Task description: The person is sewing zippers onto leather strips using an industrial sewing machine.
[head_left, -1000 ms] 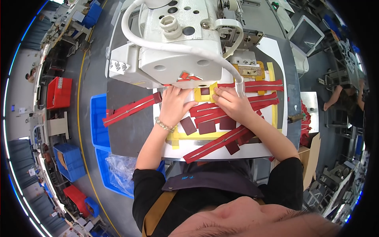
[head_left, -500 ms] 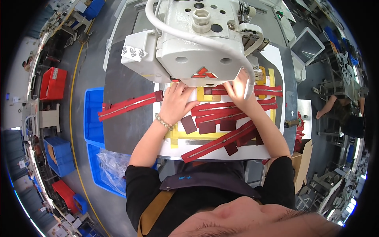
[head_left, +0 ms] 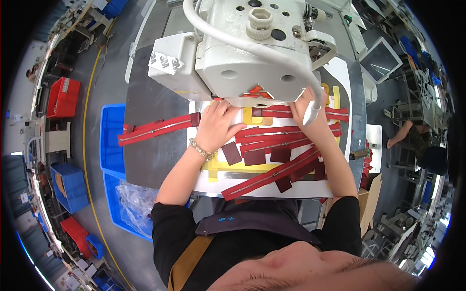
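My left hand (head_left: 217, 125) lies flat on the white board, thumb stretched out to the right. Its fingertips reach under the front of the white sewing machine head (head_left: 252, 63). Left of it lies a red zipper (head_left: 160, 129) ending in a dark red tab. My right hand (head_left: 308, 114) is at a second red zipper (head_left: 277, 112) on the yellow-edged template; the machine head and its hose hide most of these fingers, so their grip is unclear. Between my forearms lie more red zippers (head_left: 272, 175) with dark red square tabs (head_left: 255, 156).
The machine's white hose (head_left: 272, 52) curves down in front of my right hand. Blue bins (head_left: 112, 145) stand at the table's left, one with clear plastic (head_left: 136, 203). A cardboard box (head_left: 369, 194) and a screen (head_left: 381, 59) are at the right.
My right hand has shifted slightly right and nearer along the zipper. My left hand stays in place on the board. The machine head appears slightly further right.
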### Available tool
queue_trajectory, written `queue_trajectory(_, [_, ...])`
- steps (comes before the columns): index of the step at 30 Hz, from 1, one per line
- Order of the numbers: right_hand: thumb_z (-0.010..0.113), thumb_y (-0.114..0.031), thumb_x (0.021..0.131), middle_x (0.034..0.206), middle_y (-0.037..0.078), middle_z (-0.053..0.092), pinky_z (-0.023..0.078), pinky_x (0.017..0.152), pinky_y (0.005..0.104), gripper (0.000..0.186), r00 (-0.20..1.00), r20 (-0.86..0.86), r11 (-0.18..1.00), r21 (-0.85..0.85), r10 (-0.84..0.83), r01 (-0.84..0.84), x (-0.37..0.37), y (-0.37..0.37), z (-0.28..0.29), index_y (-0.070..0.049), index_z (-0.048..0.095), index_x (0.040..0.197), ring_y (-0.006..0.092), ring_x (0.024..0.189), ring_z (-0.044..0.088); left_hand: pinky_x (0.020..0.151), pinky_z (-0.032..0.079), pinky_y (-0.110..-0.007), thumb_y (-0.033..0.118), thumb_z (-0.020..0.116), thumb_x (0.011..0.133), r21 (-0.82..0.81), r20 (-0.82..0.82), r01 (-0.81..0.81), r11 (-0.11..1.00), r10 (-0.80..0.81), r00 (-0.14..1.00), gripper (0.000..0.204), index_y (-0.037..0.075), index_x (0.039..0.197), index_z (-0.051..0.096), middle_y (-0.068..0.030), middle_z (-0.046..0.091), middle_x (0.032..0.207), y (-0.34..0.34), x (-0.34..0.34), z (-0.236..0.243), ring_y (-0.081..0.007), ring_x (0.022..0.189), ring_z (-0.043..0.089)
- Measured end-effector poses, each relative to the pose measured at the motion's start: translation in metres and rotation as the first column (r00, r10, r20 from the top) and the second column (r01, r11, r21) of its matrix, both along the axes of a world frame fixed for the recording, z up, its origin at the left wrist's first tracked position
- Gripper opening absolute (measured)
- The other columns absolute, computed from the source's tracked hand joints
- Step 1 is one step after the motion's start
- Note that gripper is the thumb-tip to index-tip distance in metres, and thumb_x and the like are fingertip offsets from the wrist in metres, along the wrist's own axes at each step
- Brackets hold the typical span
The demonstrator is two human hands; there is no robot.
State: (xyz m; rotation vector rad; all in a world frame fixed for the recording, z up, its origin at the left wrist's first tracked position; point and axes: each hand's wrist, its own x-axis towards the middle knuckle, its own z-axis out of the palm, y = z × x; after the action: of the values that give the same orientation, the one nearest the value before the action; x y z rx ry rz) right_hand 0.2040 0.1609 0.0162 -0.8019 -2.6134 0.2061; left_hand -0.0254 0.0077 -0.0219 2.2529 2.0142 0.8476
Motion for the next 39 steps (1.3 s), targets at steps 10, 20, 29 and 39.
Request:
queue_trajectory(10, [0.062,-0.020,0.089,0.105,0.006,0.050,0.028,0.096,0.0423,0.023,1.000,0.023,0.999,-0.037,-0.016,0.017,-0.001,-0.004,-0.016,-0.007,0.058,0.107,0.0240,0.105,0.048,0.077,0.043,-0.039,0.034,0.071,0.078,-0.030,-0.002,-0.022,0.999,0.022,1.000,0.042,0.006,0.108,0.062,-0.0088,0.054,0.096,-0.001,0.009,0.006,-0.0272,0.090,0.054])
queue_trajectory(20, [0.065,-0.020,0.089,0.099,0.008,0.055,0.032,0.093,0.0413,0.023,0.995,-0.003,0.950,-0.297,0.101,-0.097,0.001,-0.010,-0.002,-0.006,0.057,0.106,0.0261,0.098,0.052,0.080,0.043,-0.040,0.033,0.071,0.079,-0.035,0.048,-0.017,0.999,0.018,0.999,0.040,0.006,0.107,0.063,-0.0087,0.054,0.095,-0.002,0.008,0.003,-0.0280,0.091,0.054])
queue_trajectory(29, [0.064,-0.010,0.085,0.101,0.009,0.060,0.038,0.090,0.0384,0.020,0.981,0.081,0.983,-0.058,0.176,-0.172,0.000,-0.004,0.002,-0.003,0.060,0.103,0.0276,0.095,0.052,0.080,0.043,-0.040,0.032,0.071,0.078,-0.028,0.049,-0.023,0.999,0.024,0.998,0.040,0.006,0.107,0.064,-0.0091,0.054,0.094,-0.002,0.009,0.004,-0.0287,0.091,0.054])
queue_trajectory(39, [0.061,-0.009,0.089,0.097,0.012,0.060,0.047,0.085,0.0385,0.018,0.974,-0.122,0.918,-0.330,0.190,-0.220,0.002,-0.002,-0.016,-0.005,0.061,0.107,0.0302,0.100,0.054,0.078,0.042,-0.039,0.031,0.072,0.077,0.017,0.063,-0.027,0.999,0.026,0.998,0.040,0.006,0.107,0.064,-0.0075,0.054,0.092,-0.001,0.008,0.004,-0.0271,0.089,0.053])
